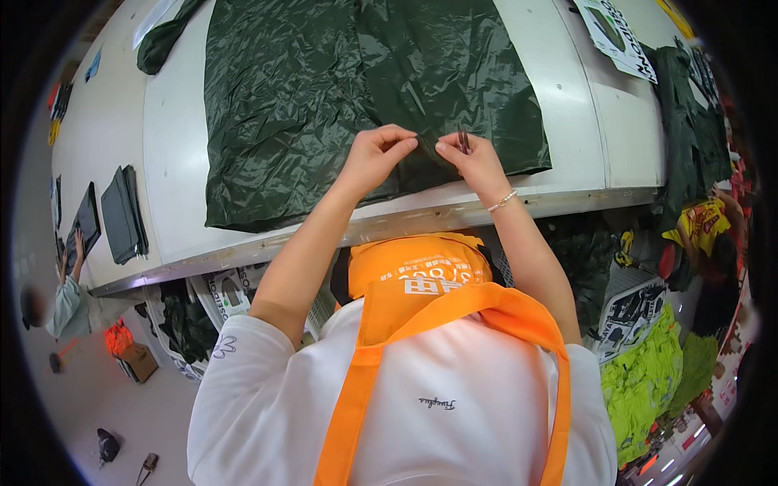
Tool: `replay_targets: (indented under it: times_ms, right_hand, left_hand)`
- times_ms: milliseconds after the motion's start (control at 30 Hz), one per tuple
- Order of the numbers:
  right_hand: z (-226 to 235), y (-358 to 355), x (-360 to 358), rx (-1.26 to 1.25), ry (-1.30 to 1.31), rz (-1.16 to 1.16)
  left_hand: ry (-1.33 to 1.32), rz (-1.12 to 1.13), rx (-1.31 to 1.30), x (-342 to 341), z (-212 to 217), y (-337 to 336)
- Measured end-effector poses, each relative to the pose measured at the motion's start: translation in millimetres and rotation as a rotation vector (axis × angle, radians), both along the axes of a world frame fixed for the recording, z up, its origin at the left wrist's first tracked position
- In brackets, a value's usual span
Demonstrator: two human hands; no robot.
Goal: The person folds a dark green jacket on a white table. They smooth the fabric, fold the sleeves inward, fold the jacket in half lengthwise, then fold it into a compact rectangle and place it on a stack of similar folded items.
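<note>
A large sheet of shiny dark green waterproof fabric (pixel 284 105), likely part of a garment, lies spread and wrinkled before me, its near edge close to the table's front edge. My left hand (pixel 377 159) pinches a fold of it between thumb and forefinger. A short gap to the right, my right hand (pixel 476 164) pinches the same fold the same way. Tucked in the right hand's fingers is a small dark tool with two slim prongs (pixel 463 142), which looks like thread snips; its lower part is hidden. A beaded bracelet circles the right wrist.
The white table (pixel 571 121) curves across the view. Folded dark pieces (pixel 124 215) lie at its left end; printed sheets (pixel 616 36) and more dark green fabric (pixel 689 121) at its right. Crates stand underneath. Lime-yellow garments (pixel 644 381) are piled lower right. Other people work at both sides.
</note>
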State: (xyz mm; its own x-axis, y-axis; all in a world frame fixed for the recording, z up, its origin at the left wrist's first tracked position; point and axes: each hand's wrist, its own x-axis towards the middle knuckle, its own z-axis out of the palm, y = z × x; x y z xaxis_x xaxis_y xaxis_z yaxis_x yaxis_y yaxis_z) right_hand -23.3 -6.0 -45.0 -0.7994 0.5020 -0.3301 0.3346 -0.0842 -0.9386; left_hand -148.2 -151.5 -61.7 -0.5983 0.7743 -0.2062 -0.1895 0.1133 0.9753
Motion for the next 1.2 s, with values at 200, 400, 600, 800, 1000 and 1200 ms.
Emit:
replay_targets:
  times_ms: [200,400,600,800,1000,1200]
  right_hand:
    - [28.0,2.7,4.9,0.558,0.198,-0.116]
    - [42.8,22.7,4.3,0.995,0.251,0.091]
    - [49.2,26.8,-1.6,1.091,0.293,0.040]
    - [54.9,36.3,-3.6,1.148,0.308,0.115]
    - [53.7,33.0,-10.0,1.070,0.350,0.136]
    - [61.1,29.3,-13.1,0.928,0.372,0.128]
  left_hand:
    - [-0.086,0.193,-0.035,-3.7,27.9,26.0]
    - [-0.018,0.154,-0.104,-4.2,37.4,37.3]
    - [-0.115,0.127,-0.033,-7.9,50.7,44.0]
    - [-0.100,0.114,0.022,-8.6,48.7,43.2]
    - [-0.066,0.096,-0.040,-9.5,56.8,40.0]
    - [-0.122,0.088,0.025,-13.3,57.0,37.3]
